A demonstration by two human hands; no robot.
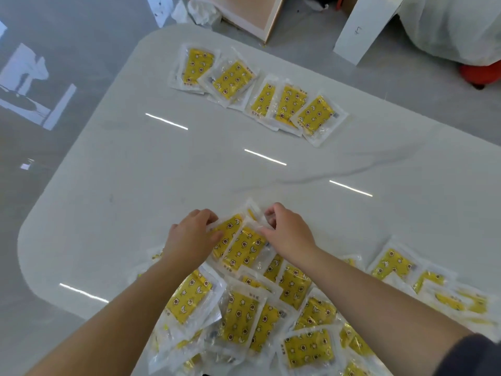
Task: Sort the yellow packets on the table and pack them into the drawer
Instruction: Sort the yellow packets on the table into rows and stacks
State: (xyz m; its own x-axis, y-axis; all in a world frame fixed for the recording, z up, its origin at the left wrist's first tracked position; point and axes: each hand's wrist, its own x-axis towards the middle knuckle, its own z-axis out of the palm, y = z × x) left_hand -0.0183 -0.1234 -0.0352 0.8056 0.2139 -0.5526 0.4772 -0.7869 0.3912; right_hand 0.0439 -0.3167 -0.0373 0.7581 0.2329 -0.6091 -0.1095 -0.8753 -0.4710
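A loose heap of yellow packets [244, 316] in clear wrappers covers the near edge of the white table [135, 185]. At the heap's far tip, my left hand [189, 237] grips the left edge of one yellow packet [226, 230]. My right hand [287, 229] pinches the top right corner of the yellow packet next to it [245, 249]. Both packets lie side by side, tilted, between the hands. A row of several sorted packets [254, 90] lies overlapped at the table's far side. The drawer is not in view.
More packets [433, 283] spread along the near right edge. Beyond the table stand a wooden-faced cabinet piece [252, 14], a white board [360, 28] and a white plastic-wrapped bundle [455, 25] on the grey floor.
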